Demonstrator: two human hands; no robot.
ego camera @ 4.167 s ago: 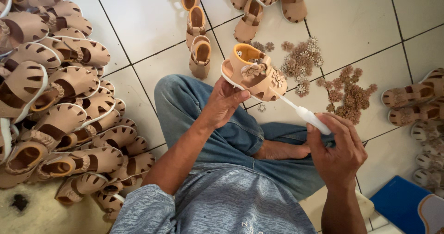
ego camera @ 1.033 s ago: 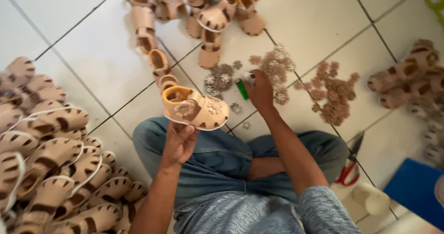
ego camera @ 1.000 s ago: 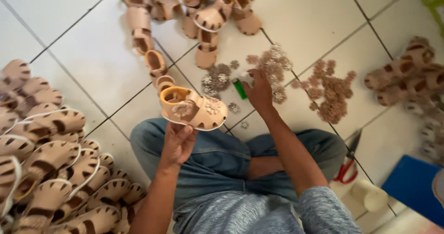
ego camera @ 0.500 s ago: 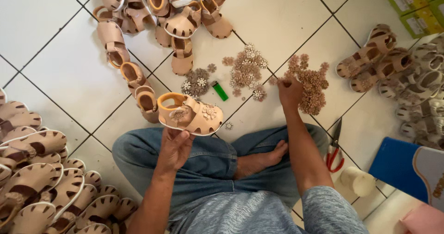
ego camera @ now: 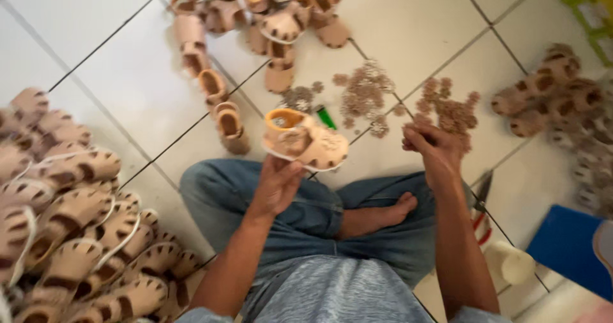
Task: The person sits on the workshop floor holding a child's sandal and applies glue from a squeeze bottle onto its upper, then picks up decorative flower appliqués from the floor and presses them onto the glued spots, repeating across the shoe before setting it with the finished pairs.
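Fingers [ego camera: 290, 169] gripping sandal [ego camera: 306, 141], right hand [ego camera: 434, 147] blurred

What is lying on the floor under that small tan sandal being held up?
Below the small tan sandal, held by the left hand, show white tiles and part of a green lighter; the sandal hides the rest.

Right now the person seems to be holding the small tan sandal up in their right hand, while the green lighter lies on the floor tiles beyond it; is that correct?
Not quite: the head view shows the left hand holding the small tan sandal. The right hand is over by the flower-shaped pieces. The green lighter does lie on the floor tiles.
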